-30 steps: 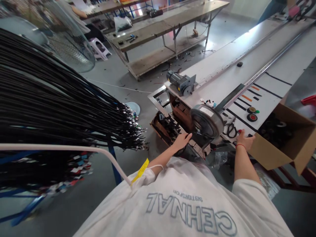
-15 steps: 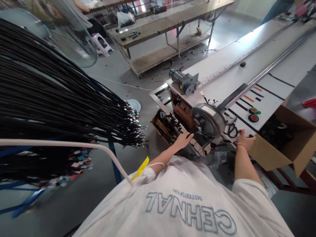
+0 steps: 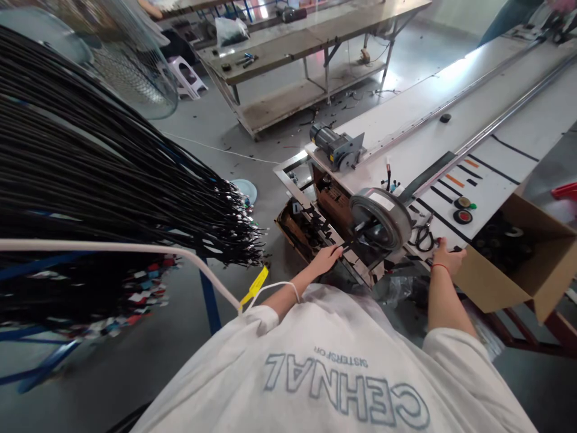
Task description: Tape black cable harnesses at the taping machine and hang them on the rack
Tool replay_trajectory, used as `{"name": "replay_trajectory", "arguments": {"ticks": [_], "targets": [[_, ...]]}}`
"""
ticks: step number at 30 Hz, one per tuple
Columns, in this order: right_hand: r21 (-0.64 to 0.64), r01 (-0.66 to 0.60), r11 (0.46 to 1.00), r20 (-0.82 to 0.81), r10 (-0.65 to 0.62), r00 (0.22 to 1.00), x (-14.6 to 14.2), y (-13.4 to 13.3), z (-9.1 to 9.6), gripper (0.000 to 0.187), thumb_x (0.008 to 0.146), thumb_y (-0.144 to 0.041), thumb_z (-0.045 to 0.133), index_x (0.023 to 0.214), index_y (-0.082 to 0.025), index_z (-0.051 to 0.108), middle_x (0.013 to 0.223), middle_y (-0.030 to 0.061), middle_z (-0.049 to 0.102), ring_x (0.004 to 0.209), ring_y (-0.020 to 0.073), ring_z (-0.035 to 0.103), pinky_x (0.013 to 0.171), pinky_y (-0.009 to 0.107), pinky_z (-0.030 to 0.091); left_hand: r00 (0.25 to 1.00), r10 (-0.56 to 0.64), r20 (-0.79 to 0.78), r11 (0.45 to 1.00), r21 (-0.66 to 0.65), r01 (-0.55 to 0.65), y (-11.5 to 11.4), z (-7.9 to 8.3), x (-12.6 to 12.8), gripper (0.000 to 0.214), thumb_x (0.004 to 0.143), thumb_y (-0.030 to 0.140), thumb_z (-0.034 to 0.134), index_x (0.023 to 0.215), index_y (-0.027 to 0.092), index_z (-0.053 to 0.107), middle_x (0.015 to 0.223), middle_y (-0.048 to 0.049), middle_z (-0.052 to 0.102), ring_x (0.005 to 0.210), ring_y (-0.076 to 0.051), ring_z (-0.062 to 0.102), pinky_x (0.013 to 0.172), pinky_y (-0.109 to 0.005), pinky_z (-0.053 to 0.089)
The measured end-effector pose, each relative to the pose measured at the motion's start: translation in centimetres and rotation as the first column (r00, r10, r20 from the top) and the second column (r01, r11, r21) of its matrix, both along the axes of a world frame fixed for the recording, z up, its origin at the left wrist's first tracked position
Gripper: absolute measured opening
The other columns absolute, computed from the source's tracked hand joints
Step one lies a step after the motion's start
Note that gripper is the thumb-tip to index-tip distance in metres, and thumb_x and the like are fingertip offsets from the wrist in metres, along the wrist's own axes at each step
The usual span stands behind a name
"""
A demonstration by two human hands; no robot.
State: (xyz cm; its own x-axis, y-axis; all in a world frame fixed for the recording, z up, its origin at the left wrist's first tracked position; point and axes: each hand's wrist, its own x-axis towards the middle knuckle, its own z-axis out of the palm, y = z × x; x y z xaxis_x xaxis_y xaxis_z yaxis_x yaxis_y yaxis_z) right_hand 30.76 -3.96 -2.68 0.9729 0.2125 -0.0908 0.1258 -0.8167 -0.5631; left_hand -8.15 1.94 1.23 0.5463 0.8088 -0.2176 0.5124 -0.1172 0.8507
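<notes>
My left hand (image 3: 325, 259) reaches to the end of the bench and pinches a thin black cable end (image 3: 349, 245) just below the round grey drum (image 3: 381, 218) of the machine. My right hand (image 3: 447, 259) rests curled on the white bench top beside black scissors (image 3: 422, 236), with a red band at the wrist; what its fingers press is hidden. A cardboard box (image 3: 518, 258) of black parts sits right of that hand. A grey motor (image 3: 338, 148) is mounted behind the drum.
A large bundle of black cables (image 3: 112, 180) with taped ends hangs on a blue rack at my left. A white cord with a yellow tag (image 3: 255, 287) crosses my sleeve. Green and red buttons (image 3: 462, 208) sit on the long bench (image 3: 451, 138). A second workbench (image 3: 306, 42), a fan and a stool stand behind.
My left hand moved from resting flat at the machine's edge to pinching a black cable end by the drum. A small cable bunch now stands behind the drum. My right hand stayed put.
</notes>
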Motion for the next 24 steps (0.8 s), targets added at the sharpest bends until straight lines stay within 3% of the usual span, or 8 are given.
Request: {"name": "replay_trajectory", "arguments": {"ticks": [4, 14, 24], "targets": [[0.003, 0.091, 0.996, 0.027, -0.091, 0.995, 0.0, 0.1, 0.0, 0.073, 0.078, -0.061, 0.063, 0.131, -0.017, 0.04, 0.12, 0.0197, 0.059, 0.113, 0.0354, 0.058, 0.094, 0.051, 0.046, 0.998, 0.061, 0.015, 0.998, 0.02, -0.061, 0.9, 0.5, 1.4, 0.044, 0.098, 0.041, 0.032, 0.073, 0.017, 0.059, 0.073, -0.0033, 0.062, 0.075, -0.016, 0.058, 0.077, -0.026, 0.044], [-0.009, 0.108, 0.994, 0.023, -0.108, 0.994, -0.5, 0.3, 0.6, 0.074, 0.079, -0.062, 0.059, 0.134, -0.015, 0.042, 0.127, 0.0217, 0.058, 0.115, 0.038, 0.058, 0.096, 0.054, 0.045, 1.0, 0.026, -0.007, 0.999, -0.029, -0.026, 1.2, 0.6, 3.3, 0.047, 0.1, 0.04, 0.026, 0.07, 0.018, 0.055, 0.065, -0.0016, 0.058, 0.069, -0.016, 0.055, 0.074, -0.028, 0.045], [-0.008, 0.122, 0.993, 0.03, -0.121, 0.992, -0.2, 0.5, 0.5, 0.076, 0.077, -0.063, 0.062, 0.133, -0.016, 0.041, 0.124, 0.0223, 0.059, 0.115, 0.0388, 0.057, 0.095, 0.053, 0.045, 0.995, 0.1, -0.014, 0.993, -0.066, -0.1, 1.2, 0.2, 3.4, 0.049, 0.099, 0.043, 0.025, 0.069, 0.018, 0.055, 0.064, -0.0015, 0.059, 0.067, -0.015, 0.055, 0.072, -0.028, 0.046]]}}
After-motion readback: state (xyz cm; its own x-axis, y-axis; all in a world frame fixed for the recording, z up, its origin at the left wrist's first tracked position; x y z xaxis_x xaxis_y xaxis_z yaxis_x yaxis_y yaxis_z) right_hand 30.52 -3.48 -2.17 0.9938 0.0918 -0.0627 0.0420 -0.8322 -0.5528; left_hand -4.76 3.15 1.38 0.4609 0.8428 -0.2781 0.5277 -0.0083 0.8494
